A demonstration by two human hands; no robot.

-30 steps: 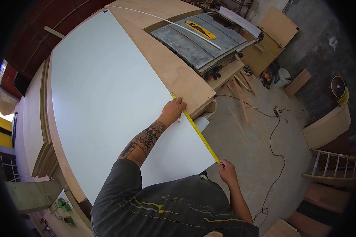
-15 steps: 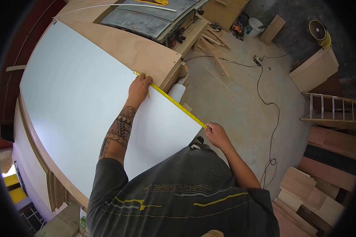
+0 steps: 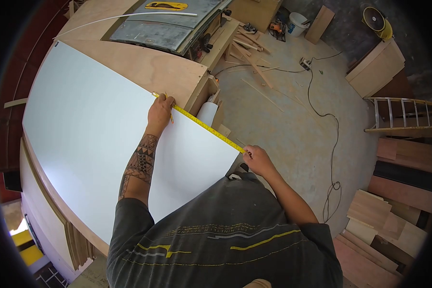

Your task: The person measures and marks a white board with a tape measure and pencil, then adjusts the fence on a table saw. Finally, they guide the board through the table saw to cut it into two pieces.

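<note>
A yellow tape measure [image 3: 204, 126] is stretched along the far edge of a large white sheet [image 3: 91, 125]. My left hand [image 3: 160, 114] is closed on the tape near its left end, pressing down at the sheet's edge. A pencil [image 3: 172, 117] sticks out from between the same fingers. At the sheet's right corner, my right hand [image 3: 258, 160] grips the other end of the tape; the fingers hide what lies inside them. The sheet's near right part bends down close to my shirt.
Beyond the sheet lies a plywood surface [image 3: 144, 65] with a table saw [image 3: 153, 29]. Wood offcuts [image 3: 249, 48], a bucket [image 3: 297, 24] and a black cable [image 3: 312, 96] are on the floor. To the right are a ladder [image 3: 403, 128], a fan [image 3: 375, 21] and stacked boards [image 3: 369, 211].
The camera view has turned slightly, so most of the scene sits a little further left. Both hands keep hold of the tape, which lies along the same edge.
</note>
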